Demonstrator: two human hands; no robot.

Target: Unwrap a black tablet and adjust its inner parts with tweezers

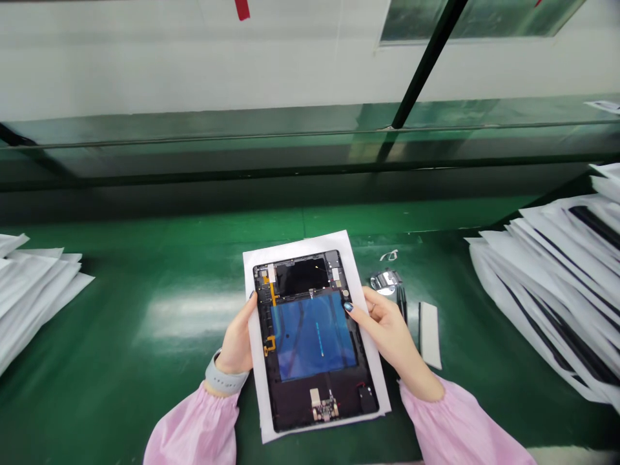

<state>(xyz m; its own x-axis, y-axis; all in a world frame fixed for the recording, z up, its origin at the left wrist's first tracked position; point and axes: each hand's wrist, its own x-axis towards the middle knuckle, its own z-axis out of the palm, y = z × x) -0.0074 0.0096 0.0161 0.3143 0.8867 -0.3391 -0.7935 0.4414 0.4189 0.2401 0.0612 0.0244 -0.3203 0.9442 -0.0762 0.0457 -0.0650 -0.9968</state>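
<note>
An opened tablet (312,339) lies back-side up on a white sheet (300,248), showing a blue battery panel, a black board area and orange flex cables. My left hand (237,342) grips the tablet's left edge together with the sheet, a grey band on its wrist. My right hand (387,329) holds the right edge, thumb pressed on the tablet's face near a small round part. Both sleeves are pink.
The green bench top (145,323) carries a stack of white sleeved sheets (33,284) at the left and a bigger fanned stack (557,303) at the right. A shiny metal piece (386,281), a dark tool and a white strip (429,332) lie beside my right hand. A raised green shelf (242,148) runs behind.
</note>
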